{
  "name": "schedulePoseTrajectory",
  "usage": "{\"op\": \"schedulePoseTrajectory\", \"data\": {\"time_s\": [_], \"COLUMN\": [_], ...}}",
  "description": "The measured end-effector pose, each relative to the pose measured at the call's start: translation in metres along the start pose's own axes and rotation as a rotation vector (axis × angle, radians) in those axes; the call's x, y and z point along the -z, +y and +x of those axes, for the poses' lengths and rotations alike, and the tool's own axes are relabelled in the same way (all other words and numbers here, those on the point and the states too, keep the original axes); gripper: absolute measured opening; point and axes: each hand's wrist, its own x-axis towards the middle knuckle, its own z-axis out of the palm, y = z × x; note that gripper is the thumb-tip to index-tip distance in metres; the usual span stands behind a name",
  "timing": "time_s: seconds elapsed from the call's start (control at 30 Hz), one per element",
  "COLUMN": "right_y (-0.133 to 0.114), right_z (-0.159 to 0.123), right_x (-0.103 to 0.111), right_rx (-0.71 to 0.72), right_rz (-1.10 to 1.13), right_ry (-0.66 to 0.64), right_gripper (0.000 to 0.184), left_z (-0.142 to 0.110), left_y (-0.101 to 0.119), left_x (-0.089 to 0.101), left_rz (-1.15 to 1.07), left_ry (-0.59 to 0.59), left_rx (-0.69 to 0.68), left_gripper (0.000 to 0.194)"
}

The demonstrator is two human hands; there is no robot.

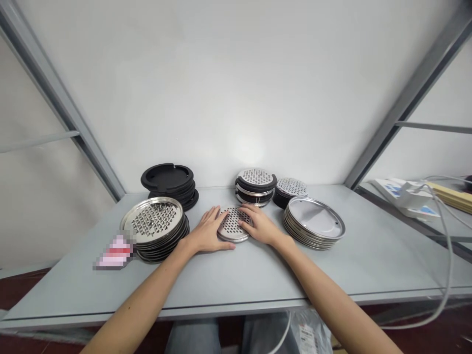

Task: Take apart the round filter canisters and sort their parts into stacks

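Note:
A round metal grater plate with rows of slots lies on the grey table between my hands. My left hand rests at its left edge, fingers stretched out and thumb spread along the near side. At the opposite edge, my right hand lies over the rim with its fingers apart and the tips on the slotted surface. Both hands are open, touching the plate where it lies. A stack of grater plates stands left of my left hand. Right of my right hand is a stack of smooth metal discs.
Black round rings are stacked at the back left. Behind the plate stand assembled black-and-metal grater pieces, beside another slotted stack. A pixelated pink item lies at left. Metal frame posts, a white cable and a white adapter are on the right.

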Motion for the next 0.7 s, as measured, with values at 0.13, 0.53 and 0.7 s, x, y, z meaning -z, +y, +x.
{"op": "schedulePoseTrajectory", "data": {"time_s": [0.13, 0.53, 0.7], "right_y": [0.0, -0.005, -0.002], "right_z": [-0.002, -0.004, -0.003], "right_x": [-0.001, 0.01, 0.008], "right_rx": [-0.015, 0.096, 0.116], "right_rz": [0.034, 0.109, 0.106], "right_ry": [-0.046, -0.194, -0.189], "right_gripper": [0.043, 0.081, 0.084], "left_z": [-0.001, -0.003, -0.005], "left_y": [-0.001, -0.004, -0.001], "left_x": [0.0, 0.003, 0.001], "left_rz": [-0.016, -0.065, -0.018], "left_ry": [-0.023, 0.062, 0.07], "left_rx": [0.016, -0.092, -0.072], "left_gripper": [0.11, 0.096, 0.094]}}
